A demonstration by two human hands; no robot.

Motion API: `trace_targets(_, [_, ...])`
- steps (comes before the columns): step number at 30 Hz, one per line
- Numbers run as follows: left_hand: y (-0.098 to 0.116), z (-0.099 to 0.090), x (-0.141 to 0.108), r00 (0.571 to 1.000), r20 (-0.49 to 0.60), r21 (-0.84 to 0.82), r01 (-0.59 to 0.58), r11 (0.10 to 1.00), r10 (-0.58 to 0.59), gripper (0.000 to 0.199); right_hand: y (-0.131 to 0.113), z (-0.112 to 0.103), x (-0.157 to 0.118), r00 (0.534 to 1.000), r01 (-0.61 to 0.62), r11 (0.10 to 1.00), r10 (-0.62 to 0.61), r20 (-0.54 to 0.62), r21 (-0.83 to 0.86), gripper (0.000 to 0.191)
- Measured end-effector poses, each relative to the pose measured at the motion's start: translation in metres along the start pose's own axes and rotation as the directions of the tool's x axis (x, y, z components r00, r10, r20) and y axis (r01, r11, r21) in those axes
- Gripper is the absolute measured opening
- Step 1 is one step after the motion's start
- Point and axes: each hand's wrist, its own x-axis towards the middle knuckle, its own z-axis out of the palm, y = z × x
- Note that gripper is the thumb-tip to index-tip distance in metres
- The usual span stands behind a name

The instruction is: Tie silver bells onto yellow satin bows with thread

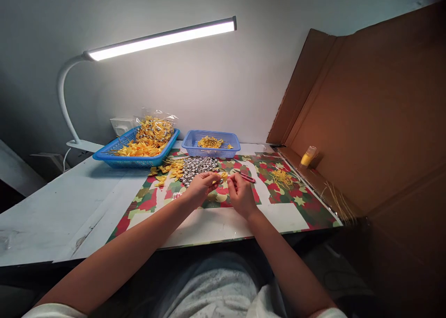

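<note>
My left hand (203, 186) pinches a small yellow bow (224, 174) with a silver bell (220, 181) at its fingertips. Close by on the right, my right hand (239, 192) has its thumb and finger pressed together at the bow's edge; what lies between them is too small to make out. Just beyond my left hand is a pile of silver bells (199, 166), with several yellow bows (175, 170) along its left side. Small red-handled snippers (245, 176) lie on the patterned mat (278, 195) past my right hand.
A blue basket (139, 161) of yellow bows and a bagged bunch stands back left. Another blue basket (211, 151) holds yellow pieces. Yellow strings (283, 179) lie at right, near a small yellow-filled bottle (308, 156) and cardboard (376, 113). A lamp (163, 40) hangs above.
</note>
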Motion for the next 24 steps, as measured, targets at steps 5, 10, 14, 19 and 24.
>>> trace_targets(5, [0.0027, 0.0027, -0.0017, 0.995, -0.037, -0.093, 0.089, 0.992, -0.093, 0.019, 0.0006, 0.0008, -0.0006, 1.000, -0.002, 1.000, 0.002, -0.003, 0.006, 0.014])
trace_targets(10, [0.0015, 0.0016, 0.0008, 0.990, -0.033, -0.107, 0.136, 0.985, -0.140, 0.015, -0.0004, 0.0007, -0.0001, 1.000, -0.008, 1.000, 0.008, 0.004, 0.013, 0.014])
trace_targets(14, [0.0001, -0.0011, 0.0027, 0.989, 0.009, -0.073, 0.150, 0.986, -0.150, 0.013, 0.0000, 0.0009, 0.0001, 1.000, -0.016, 1.000, 0.015, 0.008, 0.023, 0.015])
trace_targets(19, [-0.0001, -0.0004, 0.0032, 0.976, 0.000, -0.127, 0.217, 0.968, -0.218, 0.011, 0.0015, 0.0029, -0.0001, 0.999, -0.054, 0.996, 0.053, 0.003, 0.074, 0.016])
trace_targets(24, [0.0017, 0.0035, 0.0017, 0.957, -0.013, -0.221, 0.281, 0.934, -0.291, 0.010, 0.0006, 0.0051, 0.0011, 0.993, -0.117, 0.982, 0.116, 0.014, 0.149, 0.018])
